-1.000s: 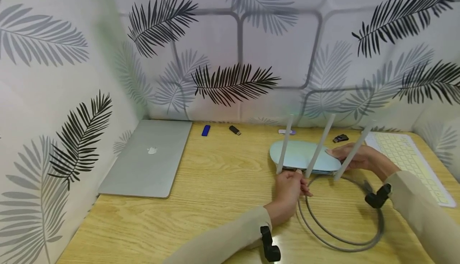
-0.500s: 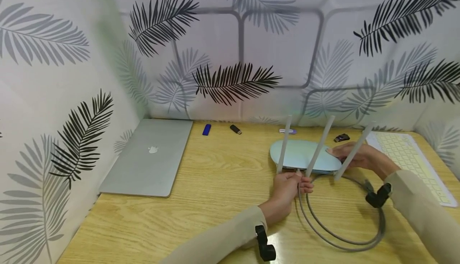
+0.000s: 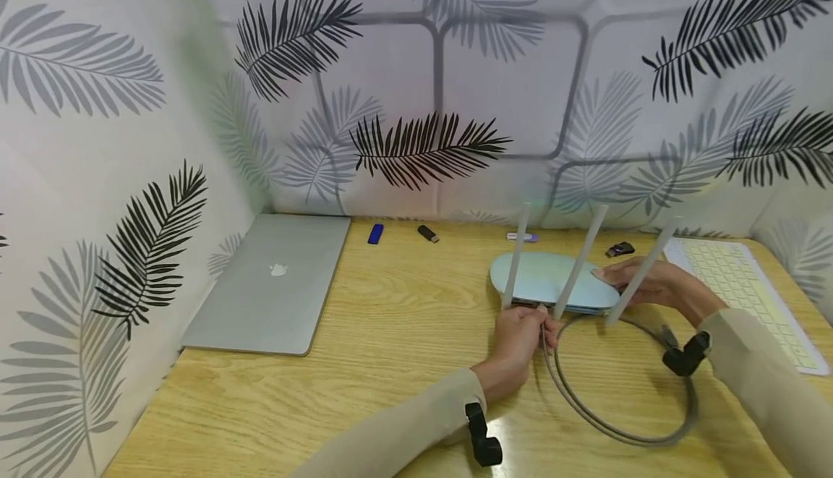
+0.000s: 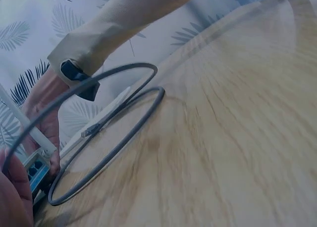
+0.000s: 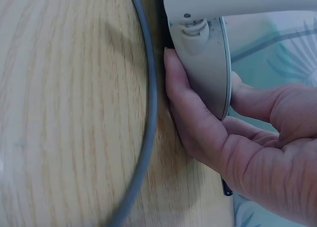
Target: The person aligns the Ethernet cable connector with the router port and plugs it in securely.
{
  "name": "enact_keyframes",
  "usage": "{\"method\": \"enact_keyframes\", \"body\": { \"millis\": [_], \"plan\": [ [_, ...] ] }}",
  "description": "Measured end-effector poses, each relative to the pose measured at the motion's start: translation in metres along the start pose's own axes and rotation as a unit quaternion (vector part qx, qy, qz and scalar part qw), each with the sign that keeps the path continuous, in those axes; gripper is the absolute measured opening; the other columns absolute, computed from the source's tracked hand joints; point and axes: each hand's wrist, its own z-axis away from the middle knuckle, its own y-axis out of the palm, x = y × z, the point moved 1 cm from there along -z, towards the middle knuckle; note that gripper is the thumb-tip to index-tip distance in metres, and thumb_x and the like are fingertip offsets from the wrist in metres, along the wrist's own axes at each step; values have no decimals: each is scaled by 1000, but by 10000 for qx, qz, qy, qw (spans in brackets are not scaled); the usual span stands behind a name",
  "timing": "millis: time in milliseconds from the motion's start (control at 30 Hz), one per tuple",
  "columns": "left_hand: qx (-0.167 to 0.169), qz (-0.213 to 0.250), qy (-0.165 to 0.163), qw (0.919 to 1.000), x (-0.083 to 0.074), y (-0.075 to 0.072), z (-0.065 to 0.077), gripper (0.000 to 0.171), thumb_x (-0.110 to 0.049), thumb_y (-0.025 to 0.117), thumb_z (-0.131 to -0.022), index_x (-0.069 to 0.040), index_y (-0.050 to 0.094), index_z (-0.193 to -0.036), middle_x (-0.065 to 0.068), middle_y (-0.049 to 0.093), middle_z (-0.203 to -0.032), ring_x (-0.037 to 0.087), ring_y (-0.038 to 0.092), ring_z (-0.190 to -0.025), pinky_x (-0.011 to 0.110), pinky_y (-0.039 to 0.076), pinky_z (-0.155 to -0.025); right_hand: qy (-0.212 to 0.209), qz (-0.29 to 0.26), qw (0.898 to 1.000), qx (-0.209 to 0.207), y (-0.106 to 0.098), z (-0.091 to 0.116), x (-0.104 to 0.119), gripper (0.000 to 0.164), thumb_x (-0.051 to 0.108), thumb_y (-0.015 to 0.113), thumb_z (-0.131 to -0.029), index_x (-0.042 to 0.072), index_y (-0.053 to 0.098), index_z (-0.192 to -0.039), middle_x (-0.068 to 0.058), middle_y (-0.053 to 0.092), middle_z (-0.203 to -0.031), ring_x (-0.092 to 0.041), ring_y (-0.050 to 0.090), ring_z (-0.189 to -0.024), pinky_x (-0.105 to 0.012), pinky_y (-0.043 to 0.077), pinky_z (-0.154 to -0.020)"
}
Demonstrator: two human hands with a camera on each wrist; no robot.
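A pale blue-green router (image 3: 553, 275) with three white antennas sits on the right side of the wooden table. My right hand (image 3: 641, 283) grips its right end; in the right wrist view the thumb lies on one face and the fingers (image 5: 190, 108) on the other. At the router's front edge, my left hand (image 3: 517, 340) pinches a grey network cable (image 3: 651, 442) near its end. Whether that end sits in a port is hidden by the fingers. The cable loops toward the table's front, and its free plug (image 4: 89, 132) shows in the left wrist view.
A closed silver laptop (image 3: 267, 283) lies at the left. Along the back are a blue USB stick (image 3: 375, 233), a black one (image 3: 428, 233), a white-purple one (image 3: 523, 237) and another dark one (image 3: 620, 249). A white keyboard (image 3: 748, 297) stands at the right, beside my right forearm.
My left hand has shifted slightly up toward the router's front edge. The cable's two strands have drawn closer together. The right hand and router stay nearly still.
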Motion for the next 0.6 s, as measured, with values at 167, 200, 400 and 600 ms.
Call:
{"method": "enact_keyframes", "body": {
  "millis": [167, 200, 400, 600],
  "plan": [
    [-18, -176, 26, 9998, 1, 2, -1, 25, -5, 57, -93, 6, 63, -72, 1, 54, -58, 5, 41, -39, 16, 38, -34, -46, 68, 10000, -12, -2, -1, -1, 69, 31, 50, -103, -14, 22, -149, -9, 58, -113, -6, 60, -81, -31, 58, -79],
    [-4, -151, 45, 9999, 1, 2, -2, 24, -4, 57, -93, 6, 62, -72, 0, 53, -58, 6, 40, -39, 16, 37, -34, -71, 50, 10000, -18, -2, -1, -2, 68, 30, 49, -104, -13, 23, -149, -11, 57, -115, -6, 60, -80, -31, 58, -79],
    [-138, -36, 175, 9997, 1, 2, -6, 18, -5, 57, -90, 5, 65, -79, -1, 45, -59, 7, 32, -43, 17, 31, -34, -173, -89, 9997, 118, -2, -1, -4, 66, 28, 46, -105, -12, 18, -150, -38, 32, -144, -9, 66, -88, -31, 59, -85],
    [-199, -167, 137, 9996, 3, 3, -9, 20, -7, 57, -92, 5, 66, -80, -1, 44, -58, 7, 32, -45, 17, 31, -35, -121, -194, 9996, 144, -3, -3, -6, 68, 29, 47, -105, -10, 17, -151, -4, 55, -98, -11, 65, -79, -29, 60, -81]
  ]
}}
